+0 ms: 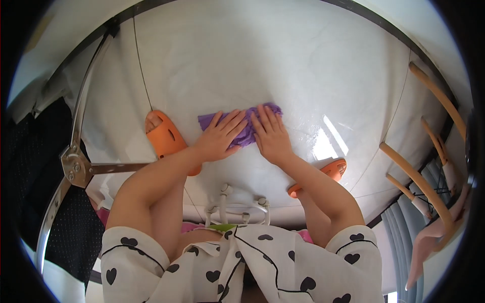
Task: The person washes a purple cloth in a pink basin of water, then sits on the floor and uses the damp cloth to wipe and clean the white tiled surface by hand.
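A crumpled purple cloth [248, 130] lies on the pale, glossy tiled floor [242, 57] in front of me. My left hand [224, 134] holds its left and middle part against the floor, palm down with the fingers slightly spread. Against the cloth's right end, my right hand [272, 132] presses with extended fingers, next to the left hand. Part of the cloth is hidden beneath both hands. To the right, the floor near the cloth shows bright reflected light and looks wet or shiny.
Orange slippers are on my feet, the left slipper [166, 134] and the right slipper [333, 170]. A white tubular frame [245, 217] stands between my legs. Left is a metal rack joint [75, 165] beside dark hanging fabric [34, 151]. Wooden furniture legs [416, 181] stand right, near a grey curtain [401, 242].
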The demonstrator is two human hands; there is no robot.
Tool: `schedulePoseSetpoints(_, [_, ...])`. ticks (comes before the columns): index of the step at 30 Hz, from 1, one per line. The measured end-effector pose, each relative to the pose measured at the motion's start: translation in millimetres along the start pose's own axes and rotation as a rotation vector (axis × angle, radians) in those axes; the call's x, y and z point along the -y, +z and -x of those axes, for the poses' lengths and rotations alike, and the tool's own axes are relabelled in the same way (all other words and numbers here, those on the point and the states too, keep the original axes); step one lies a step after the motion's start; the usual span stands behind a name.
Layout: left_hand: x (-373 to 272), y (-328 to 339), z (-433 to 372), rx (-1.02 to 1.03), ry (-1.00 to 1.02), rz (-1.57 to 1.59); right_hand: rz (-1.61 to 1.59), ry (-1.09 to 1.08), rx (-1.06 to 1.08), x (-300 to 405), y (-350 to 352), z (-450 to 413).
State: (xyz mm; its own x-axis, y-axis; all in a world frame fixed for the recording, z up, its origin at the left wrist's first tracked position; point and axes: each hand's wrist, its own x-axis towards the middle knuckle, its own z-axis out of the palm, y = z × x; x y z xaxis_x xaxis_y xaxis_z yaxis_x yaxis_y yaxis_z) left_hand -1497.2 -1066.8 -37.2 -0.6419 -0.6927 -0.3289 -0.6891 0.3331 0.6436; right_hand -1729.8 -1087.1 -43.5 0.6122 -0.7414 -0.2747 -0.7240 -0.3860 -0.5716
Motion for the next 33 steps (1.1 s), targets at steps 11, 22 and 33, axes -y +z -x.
schedulePoseSetpoints(11, [94.9, -85.3, -134.9, -0.806, -0.375, -0.314, 0.164, -0.15, -0.421, -54.9, -73.4, -223.9])
schedulePoseSetpoints(22, [64.8, -103.1, -225.8, -0.7, -0.029, -0.33, 0.125, 0.16, -0.418, -136.8, -116.2, -164.4])
schedulePoseSetpoints(33, [-5.8, 10.2, -43.7, -0.089, 0.181, -0.126, 0.106, 0.186, -0.04, -14.1, 15.5, 54.3])
